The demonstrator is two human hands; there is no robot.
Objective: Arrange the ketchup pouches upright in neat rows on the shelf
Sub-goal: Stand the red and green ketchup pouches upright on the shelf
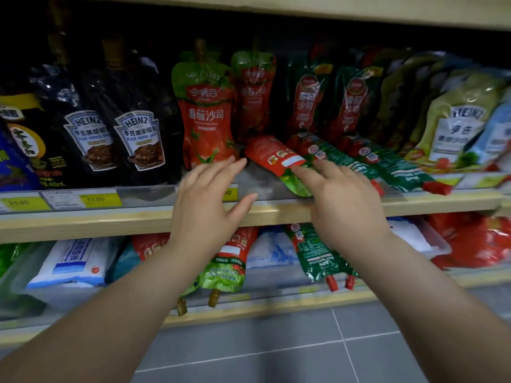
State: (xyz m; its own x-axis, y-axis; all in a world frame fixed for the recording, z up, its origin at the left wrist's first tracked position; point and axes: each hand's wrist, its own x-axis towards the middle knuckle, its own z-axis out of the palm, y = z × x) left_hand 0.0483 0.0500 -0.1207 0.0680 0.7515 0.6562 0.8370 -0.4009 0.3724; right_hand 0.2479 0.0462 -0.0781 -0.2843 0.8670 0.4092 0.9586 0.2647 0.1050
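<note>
Two red ketchup pouches with green tops stand upright on the wooden shelf (138, 219): one in front (206, 114), another (253, 92) behind it to the right. A third red pouch (272, 154) lies flat, its green top over the shelf edge. My right hand (343, 197) is spread open, fingertips touching this fallen pouch. My left hand (204, 200) hovers open in front of the standing front pouch, holding nothing. Two darker green-and-red pouches (305, 100) stand further back right, and two more (392, 164) lie flat with red caps pointing outward.
Black Heinz pepper sauce pouches (135, 134) stand at the left; pale Heinz pouches (456, 123) lean at the right. Yellow price tags (95, 200) line the shelf rail. The lower shelf holds fallen ketchup pouches (229, 261) and white bags (72, 261). Grey floor tiles lie below.
</note>
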